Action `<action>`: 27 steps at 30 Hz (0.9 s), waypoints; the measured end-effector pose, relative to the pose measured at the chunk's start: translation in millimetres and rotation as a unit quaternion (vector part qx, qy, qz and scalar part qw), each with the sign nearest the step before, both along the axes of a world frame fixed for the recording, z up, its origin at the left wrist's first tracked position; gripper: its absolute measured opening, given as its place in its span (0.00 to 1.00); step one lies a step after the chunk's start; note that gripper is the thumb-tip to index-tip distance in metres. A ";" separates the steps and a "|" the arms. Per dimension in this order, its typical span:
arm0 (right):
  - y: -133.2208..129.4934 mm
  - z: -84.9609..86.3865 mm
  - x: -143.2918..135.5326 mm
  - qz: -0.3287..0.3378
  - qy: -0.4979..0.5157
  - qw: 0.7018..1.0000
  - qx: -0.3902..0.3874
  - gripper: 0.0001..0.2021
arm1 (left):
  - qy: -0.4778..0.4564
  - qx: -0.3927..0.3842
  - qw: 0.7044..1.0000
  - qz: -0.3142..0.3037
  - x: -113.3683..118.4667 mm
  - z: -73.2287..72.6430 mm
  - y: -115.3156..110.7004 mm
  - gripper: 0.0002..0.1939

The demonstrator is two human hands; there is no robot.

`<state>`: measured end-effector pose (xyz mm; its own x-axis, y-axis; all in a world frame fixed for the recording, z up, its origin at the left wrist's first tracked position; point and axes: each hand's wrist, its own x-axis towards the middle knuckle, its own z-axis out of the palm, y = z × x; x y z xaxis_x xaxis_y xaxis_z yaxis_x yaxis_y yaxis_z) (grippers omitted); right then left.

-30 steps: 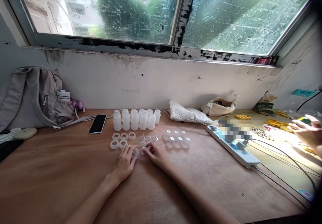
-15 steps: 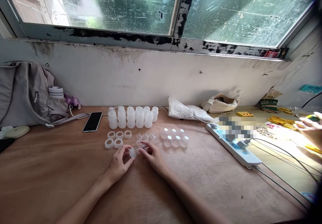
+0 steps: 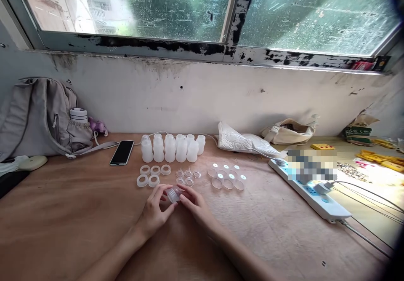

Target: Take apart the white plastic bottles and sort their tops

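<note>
My left hand (image 3: 155,210) is closed around a translucent ribbed screw ring (image 3: 173,195), held tilted just above the table. From the right, my right hand (image 3: 196,207) pinches a clear silicone nipple (image 3: 178,190) against the ring; the fingers partly hide how far it sits inside. Just beyond my hands lie several loose white rings (image 3: 142,181) and, beside them, several clear nipples (image 3: 189,182). Clear round caps (image 3: 227,183) stand in two rows to the right. Behind these, frosted white bottles (image 3: 169,150) are grouped upright.
A phone (image 3: 122,153) lies left of the bottles, near a grey backpack (image 3: 47,116). On the right, a white power strip (image 3: 318,201) with cables crosses the table. A white padded bag (image 3: 243,141) and a cream pouch (image 3: 288,132) rest along the wall.
My right hand has brought the nipple over to the ring in my left hand, and the two parts now meet. The view has shifted slightly; another person's hand at the right is gone.
</note>
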<state>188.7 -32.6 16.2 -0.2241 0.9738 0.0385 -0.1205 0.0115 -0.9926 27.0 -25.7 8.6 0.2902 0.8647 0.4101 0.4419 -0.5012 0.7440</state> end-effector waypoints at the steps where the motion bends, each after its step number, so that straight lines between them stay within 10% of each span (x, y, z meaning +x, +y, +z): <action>1: 0.6 -1.6 -0.4 -0.006 0.004 1.000 0.004 0.19 | 0.002 0.001 1.000 0.005 -0.6 -0.3 0.3 0.17; 8: 7.1 -8.7 0.2 -0.101 -0.082 0.991 0.030 0.13 | 0.019 0.008 1.000 -0.013 -1.7 3.6 -1.3 0.18; 27: 6.9 -8.3 4.3 0.074 0.044 0.993 -0.077 0.20 | 0.020 0.058 0.997 -0.055 -1.8 -4.4 -4.3 0.07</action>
<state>193.1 -25.7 7.9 -0.3685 0.9259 -0.0834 -0.1951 -0.1648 -0.9668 25.3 -29.9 4.3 0.3990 0.7738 0.4920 0.4077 -0.6303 0.6607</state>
